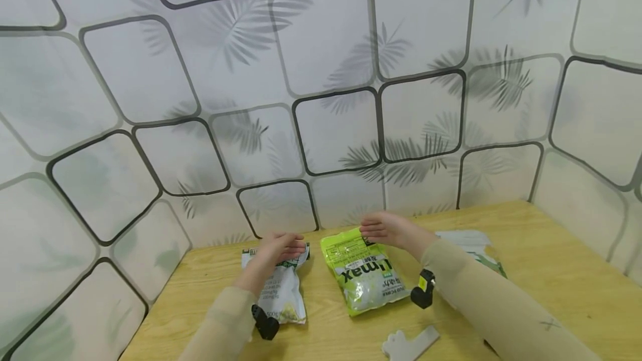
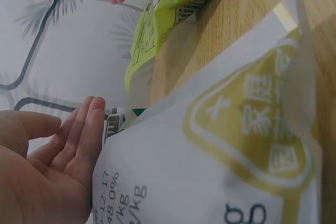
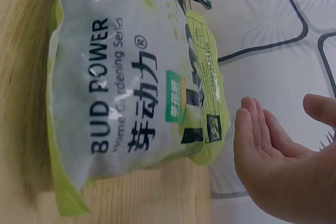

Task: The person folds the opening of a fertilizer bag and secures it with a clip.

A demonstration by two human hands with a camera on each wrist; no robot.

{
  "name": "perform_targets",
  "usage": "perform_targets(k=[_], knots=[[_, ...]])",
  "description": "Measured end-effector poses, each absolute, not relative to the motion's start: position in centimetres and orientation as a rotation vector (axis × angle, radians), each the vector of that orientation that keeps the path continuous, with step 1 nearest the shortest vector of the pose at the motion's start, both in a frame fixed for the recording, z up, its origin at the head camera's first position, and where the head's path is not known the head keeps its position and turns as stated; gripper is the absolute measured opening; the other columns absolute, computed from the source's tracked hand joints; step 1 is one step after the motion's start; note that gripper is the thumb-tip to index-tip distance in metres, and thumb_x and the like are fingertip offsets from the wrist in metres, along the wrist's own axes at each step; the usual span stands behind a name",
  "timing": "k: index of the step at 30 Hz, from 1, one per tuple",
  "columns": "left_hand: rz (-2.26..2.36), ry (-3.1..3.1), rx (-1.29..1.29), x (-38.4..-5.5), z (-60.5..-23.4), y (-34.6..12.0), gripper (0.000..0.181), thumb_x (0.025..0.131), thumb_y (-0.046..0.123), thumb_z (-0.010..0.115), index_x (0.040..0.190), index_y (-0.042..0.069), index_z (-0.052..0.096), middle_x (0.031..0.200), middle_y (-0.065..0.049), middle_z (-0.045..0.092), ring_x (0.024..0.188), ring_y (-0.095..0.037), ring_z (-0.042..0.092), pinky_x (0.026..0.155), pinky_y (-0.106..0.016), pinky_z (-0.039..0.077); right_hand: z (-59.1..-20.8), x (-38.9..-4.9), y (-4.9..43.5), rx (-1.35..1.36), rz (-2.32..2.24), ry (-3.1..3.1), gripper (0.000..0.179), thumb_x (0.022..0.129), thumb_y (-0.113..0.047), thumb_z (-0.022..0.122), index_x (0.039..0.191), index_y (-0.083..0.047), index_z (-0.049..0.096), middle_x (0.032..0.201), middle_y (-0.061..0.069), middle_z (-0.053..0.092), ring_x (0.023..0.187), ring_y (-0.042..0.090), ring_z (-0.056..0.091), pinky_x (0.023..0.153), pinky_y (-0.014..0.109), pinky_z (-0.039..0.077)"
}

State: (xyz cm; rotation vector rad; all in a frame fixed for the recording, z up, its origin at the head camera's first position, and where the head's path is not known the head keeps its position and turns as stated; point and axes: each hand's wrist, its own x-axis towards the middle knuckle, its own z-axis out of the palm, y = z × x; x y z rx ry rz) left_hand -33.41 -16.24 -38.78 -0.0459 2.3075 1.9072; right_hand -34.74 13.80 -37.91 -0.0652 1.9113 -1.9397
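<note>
A green and white plastic bag labelled Bud Power [image 1: 368, 286] lies on the wooden table, its printing upside down in the head view. My right hand [image 1: 393, 231], fingers straight, overlaps the bag's far right corner there; the right wrist view shows the palm beside that end. To the left lies a white bag [image 1: 283, 294] with a dark-marked far end and a yellow emblem [image 2: 252, 124]. My left hand [image 1: 276, 249] extends over its far part, fingers straight and palm turned inward. Nothing is held in either hand.
A third bag, white and green [image 1: 471, 247], lies partly behind the right forearm. Near the front edge is a flat white piece with a scalloped end [image 1: 408, 345]. Patterned cloth walls [image 1: 336, 132] stand at the table's back and sides.
</note>
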Motion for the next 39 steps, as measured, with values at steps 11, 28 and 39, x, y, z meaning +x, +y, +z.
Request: perform_targets(k=[11, 28, 39], knots=[[1.765, 2.392, 0.024, -33.5, -38.8, -14.8, 0.035, 0.108, 0.008, 0.053, 0.128, -0.017, 0.066, 0.103, -0.025, 0.079, 0.078, -0.012, 0.077, 0.079, -0.032, 0.069, -38.7, -35.2, 15.0, -0.017, -1.984, 1.886, 0.054, 0.116, -0.015, 0.034, 0.157, 0.020, 0.029, 0.163, 0.037, 0.036, 0.153, 0.046, 0.040, 0.131, 0.048, 0.036], [1.703, 2.478, -0.031, -34.0, -39.5, -12.5, 0.031, 0.107, 0.006, 0.054, 0.123, -0.018, 0.066, 0.106, -0.034, 0.076, 0.083, -0.029, 0.081, 0.070, -0.029, 0.068, -39.8, -35.5, 17.5, 0.067, -1.982, 1.921, 0.056, 0.114, -0.015, 0.039, 0.155, 0.021, 0.030, 0.162, 0.038, 0.037, 0.149, 0.044, 0.047, 0.129, 0.048, 0.040], [1.576, 2.517, -0.049, -33.9, -39.3, -11.8, 0.042, 0.110, 0.010, 0.052, 0.138, -0.020, 0.055, 0.117, -0.034, 0.074, 0.103, -0.038, 0.079, 0.082, -0.034, 0.069, -41.3, -35.8, 18.1, 0.076, -1.956, 1.972, 0.052, 0.114, -0.013, 0.042, 0.151, 0.023, 0.037, 0.154, 0.037, 0.050, 0.116, 0.025, 0.069, 0.124, 0.047, 0.047]])
